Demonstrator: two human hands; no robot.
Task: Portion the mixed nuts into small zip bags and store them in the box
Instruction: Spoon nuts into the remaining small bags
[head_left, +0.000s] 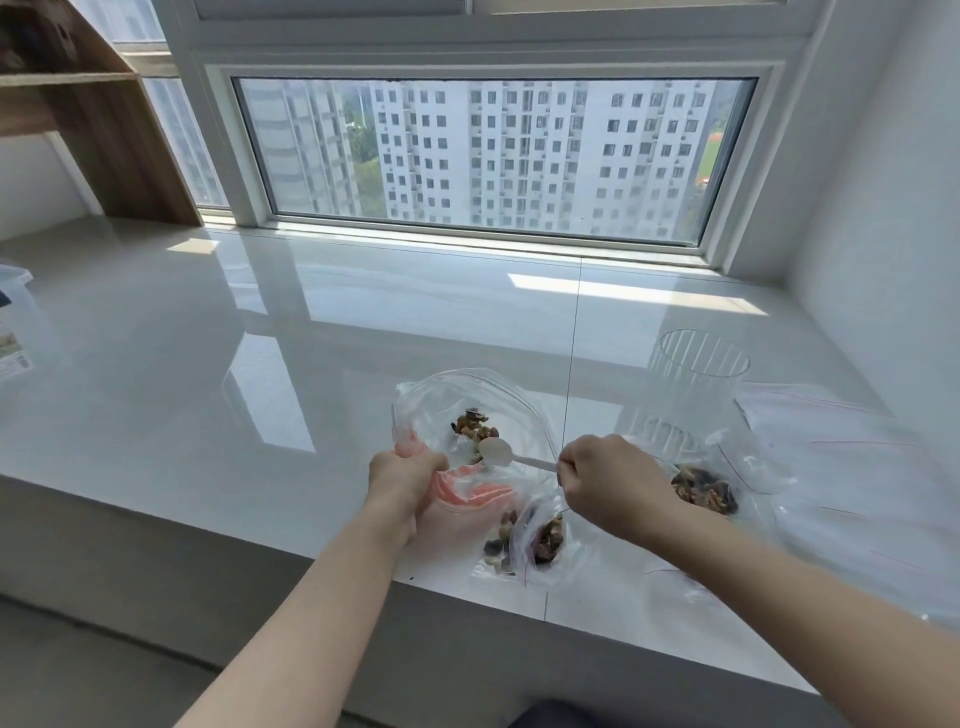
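The left hand (402, 475) is gripping the bunched edge of a large clear bag (467, 410), its fingers curled round the plastic and holding the bag's mouth up off the table (208, 364). A small heap of mixed nuts (474, 425) is lying inside that bag, just beyond the hand. The right hand (605, 480) is pinching the handle of a white plastic spoon (506, 453), fingers curled tight round it; the spoon's bowl is pointing left toward the left hand and sitting in the mouth of the large bag, just below the nuts. Between and below the two hands, two small zip bags (540, 538) holding nuts are lying on the table near its front edge. Just right of the right hand, another small bag of nuts (704, 491) is lying flat. Beyond the right hand a clear ribbed cup (696, 374) is standing upright, and empty zip bags (841, 467) are spreading out further right.
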